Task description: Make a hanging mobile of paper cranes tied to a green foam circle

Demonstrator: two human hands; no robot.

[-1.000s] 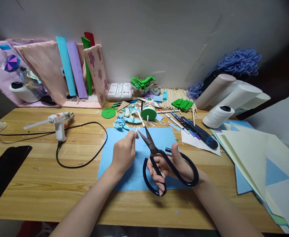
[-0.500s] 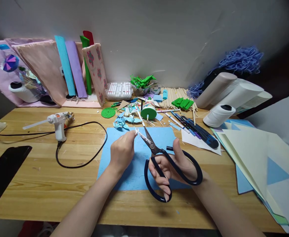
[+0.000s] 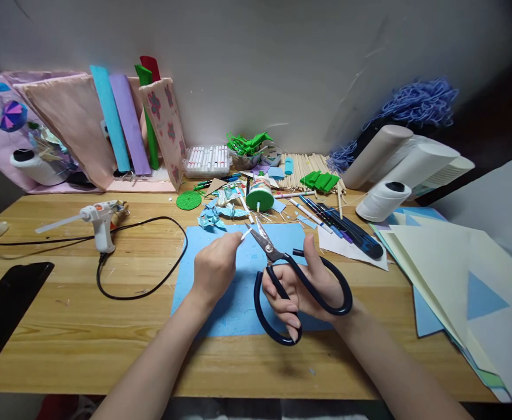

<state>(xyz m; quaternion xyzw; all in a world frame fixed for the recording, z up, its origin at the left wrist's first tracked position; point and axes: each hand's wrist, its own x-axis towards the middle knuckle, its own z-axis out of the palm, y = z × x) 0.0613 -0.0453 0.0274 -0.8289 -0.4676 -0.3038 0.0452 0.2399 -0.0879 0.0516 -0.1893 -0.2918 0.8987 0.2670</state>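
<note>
My right hand (image 3: 293,291) has its fingers through the black-handled scissors (image 3: 270,248), thumb raised along one loop. The scissor blades are slightly parted and point up and left. My left hand (image 3: 215,265) is closed in a pinch on a thin white strip (image 3: 246,234), whose end pokes out close to the blade tips. Whether the blades touch the strip I cannot tell. Both hands are above a blue sheet (image 3: 247,315) lying on the wooden table.
A white glue gun (image 3: 102,224) with a looped cord stands left, near a black phone (image 3: 8,312). Crumpled blue paper (image 3: 212,216), a green-bottomed cup (image 3: 259,197) and several pens (image 3: 326,219) lie behind the sheet. Large paper sheets (image 3: 448,274) cover the right side.
The scissor blades have shifted slightly and spread differently beside the white strip, which now sticks out straighter from my left fingers. The whole view has moved a little.
</note>
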